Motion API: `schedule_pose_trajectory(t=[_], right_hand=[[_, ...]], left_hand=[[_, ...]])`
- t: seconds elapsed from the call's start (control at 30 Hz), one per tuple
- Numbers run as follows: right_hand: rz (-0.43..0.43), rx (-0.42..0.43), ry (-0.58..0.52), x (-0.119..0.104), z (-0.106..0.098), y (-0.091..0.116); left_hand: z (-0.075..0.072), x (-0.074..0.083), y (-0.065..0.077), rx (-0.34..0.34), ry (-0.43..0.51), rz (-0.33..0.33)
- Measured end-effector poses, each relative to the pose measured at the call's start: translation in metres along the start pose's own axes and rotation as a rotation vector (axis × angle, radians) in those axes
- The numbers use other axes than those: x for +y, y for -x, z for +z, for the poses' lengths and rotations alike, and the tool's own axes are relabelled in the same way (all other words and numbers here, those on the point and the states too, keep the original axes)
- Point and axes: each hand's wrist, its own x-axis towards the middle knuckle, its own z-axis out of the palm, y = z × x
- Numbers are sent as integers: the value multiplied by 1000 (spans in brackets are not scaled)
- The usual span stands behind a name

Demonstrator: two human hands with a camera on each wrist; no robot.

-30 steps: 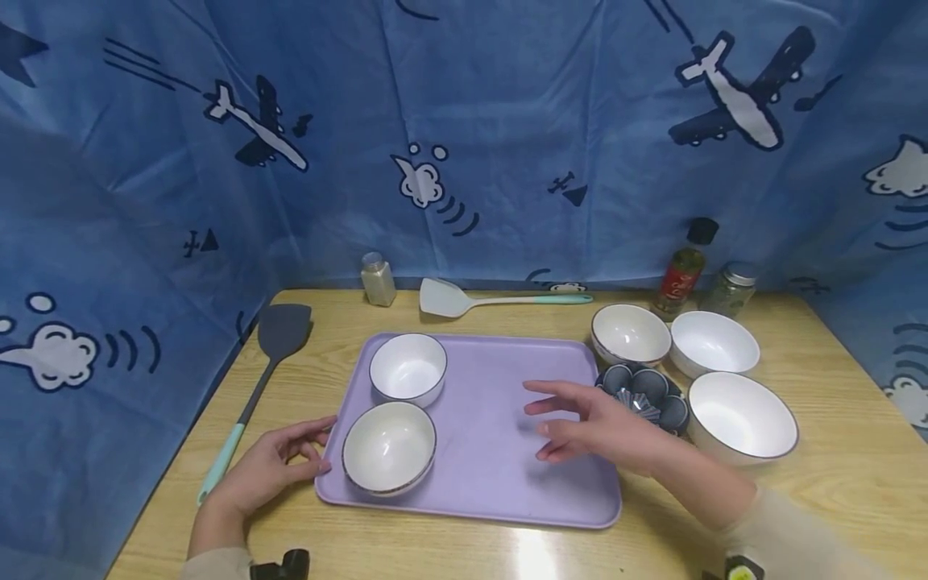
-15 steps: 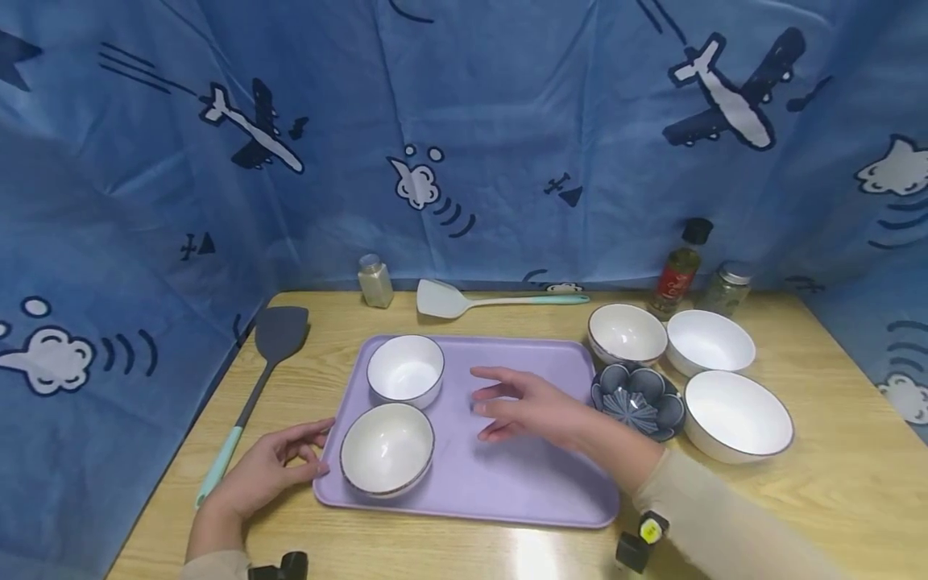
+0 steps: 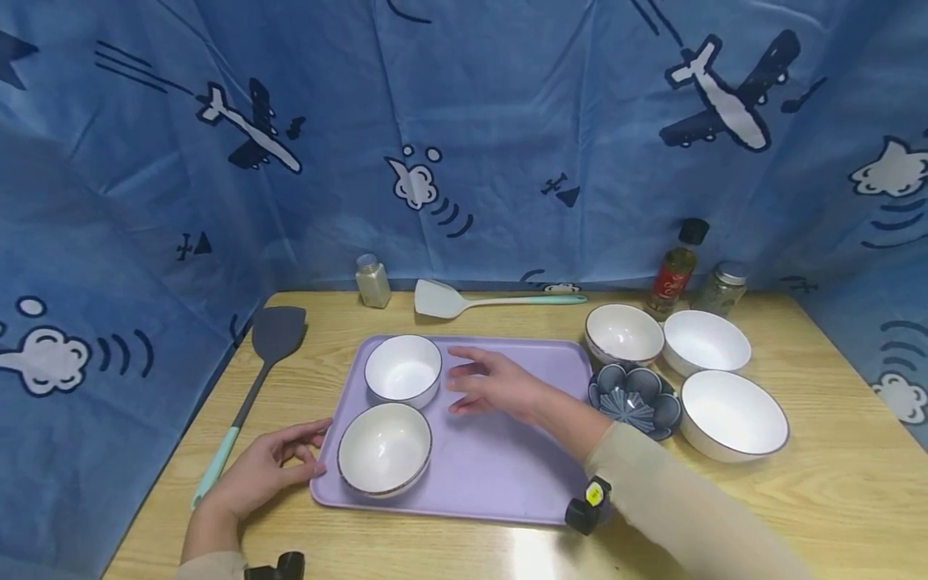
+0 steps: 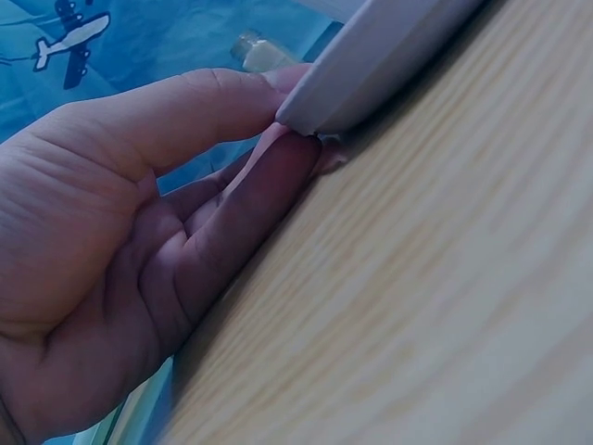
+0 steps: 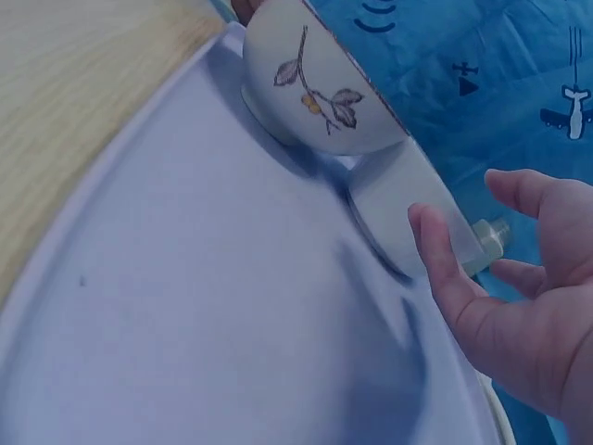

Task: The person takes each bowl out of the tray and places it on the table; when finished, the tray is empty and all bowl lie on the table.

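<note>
- Two hands in play: left hand (image 3: 264, 467) pinches the rim of a rectangular lilac plastic-looking tray (image 3: 522, 471), fingers closed down to the edge; right hand (image 3: 500, 387) has fingers spread, holding nothing.
- Just changed: right hand has swung across from the tray's right part to just beside a round, white, dark-rimmed ceramic-looking bowl (image 3: 403, 366). Left hand stays at the rim; bowls haven't moved.
- Meaning, as judged: that bowl now looks within right hand's reach, and left hand seems to steady the tray. No bowl is gripped.
- White bowl: upright on the tray, left of right hand's fingertips. Nearer the person, also between the hands: a round cream brown-rimmed ceramic-looking bowl (image 3: 384, 447), upright.
- Fingertip contact with white bowl: head view suggests a slight gap, right wrist view overlaps them; can't tell for sure.
- Left wrist view shows digits above and below the rim; head view hides the underside.
- Right wrist view shows a painted leaf-and-flower sprig (image 5: 320, 93) on cream bowl's outside, not visible from the head.
- Head view alone shows a dark blue-grey, flower-shaped glazed dish (image 3: 634, 401), right of right hand, on the pale wooden counter (image 3: 428, 552).
</note>
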Motion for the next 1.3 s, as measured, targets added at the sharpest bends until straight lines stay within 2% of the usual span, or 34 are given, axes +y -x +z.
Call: schedule_pose_trajectory(t=[0.2, 0.33, 0.63, 0.83, 0.97, 1.13, 1.3], right_hand=[[18, 11, -33, 1, 6, -14], [21, 11, -45, 5, 8, -24], [1, -28, -47, 14, 12, -45], [21, -23, -90, 11, 14, -44], [5, 0, -147, 10, 17, -42], [-37, 35, -197, 13, 22, -41], [-39, 90, -232, 13, 21, -38]], left_hand=[[-1, -2, 1, 6, -6, -29], [-1, -1, 4, 4, -11, -11], [1, 2, 3, 14, -13, -40], [2, 4, 2, 2, -5, -7], [1, 5, 2, 1, 10, 12], [1, 5, 2, 4, 11, -1], [1, 6, 1, 2, 12, -22]])
